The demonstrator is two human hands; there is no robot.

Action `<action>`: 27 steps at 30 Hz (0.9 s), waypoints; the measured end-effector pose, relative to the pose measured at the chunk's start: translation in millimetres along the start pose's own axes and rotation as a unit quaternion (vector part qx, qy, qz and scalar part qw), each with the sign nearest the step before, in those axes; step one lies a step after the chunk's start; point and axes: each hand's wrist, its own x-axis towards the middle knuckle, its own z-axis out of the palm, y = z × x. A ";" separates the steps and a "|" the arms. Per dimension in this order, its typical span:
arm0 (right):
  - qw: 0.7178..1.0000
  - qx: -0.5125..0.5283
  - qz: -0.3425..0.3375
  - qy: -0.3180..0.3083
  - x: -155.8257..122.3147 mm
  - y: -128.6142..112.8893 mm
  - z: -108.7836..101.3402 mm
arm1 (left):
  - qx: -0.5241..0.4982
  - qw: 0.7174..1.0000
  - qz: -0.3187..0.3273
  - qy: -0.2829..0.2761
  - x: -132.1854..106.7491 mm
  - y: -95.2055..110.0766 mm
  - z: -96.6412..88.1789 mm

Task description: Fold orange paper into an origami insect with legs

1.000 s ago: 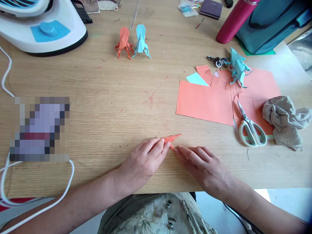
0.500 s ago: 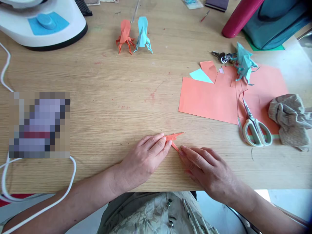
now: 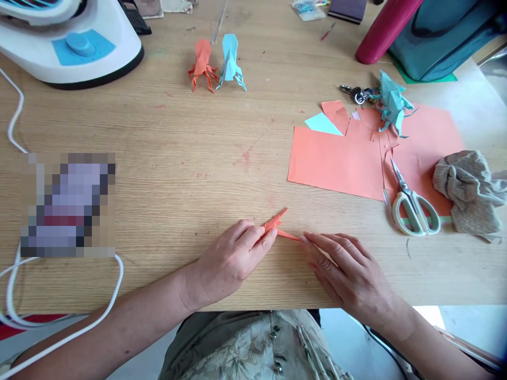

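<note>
Close to the table's front edge, my left hand (image 3: 237, 253) is closed on a small orange folded paper figure (image 3: 273, 224), its fingers hiding part of it. One thin spike of the paper points up and away, and another sticks out to the right. My right hand (image 3: 344, 266) pinches the tip of that right-hand spike between thumb and fingers. Farther off stand a finished-looking orange origami figure (image 3: 202, 60) and a light blue origami figure (image 3: 230, 60), both with several thin legs.
Scissors (image 3: 415, 214) lie on orange paper sheets (image 3: 335, 161) at right, beside a grey cloth (image 3: 471, 192). A teal origami creature (image 3: 392, 100) with keys is behind them. A white appliance (image 3: 95, 58), a blurred-out phone (image 3: 75, 206) and a white cable (image 3: 116, 285) are at left.
My right hand has shifted slightly right, and the pinched spike has swung outward to point more to the right. The other spike now tilts more steeply away from me.
</note>
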 end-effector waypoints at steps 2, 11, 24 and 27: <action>1.000 -0.014 -0.001 0.002 3.8 -5.0 0.2 | 0.003 1.000 0.012 -0.001 -0.9 0.7 1.3; 0.999 -0.014 0.029 -0.009 32.3 -23.3 9.3 | -0.052 0.998 -0.013 -0.028 -1.3 9.2 1.7; 0.998 -0.018 0.052 -0.010 29.6 -25.2 15.9 | -0.072 0.996 -0.035 -0.041 0.4 6.3 -5.3; 0.998 -0.032 0.050 -0.013 33.3 -25.5 14.6 | -0.061 0.997 -0.039 -0.038 0.2 10.7 -2.5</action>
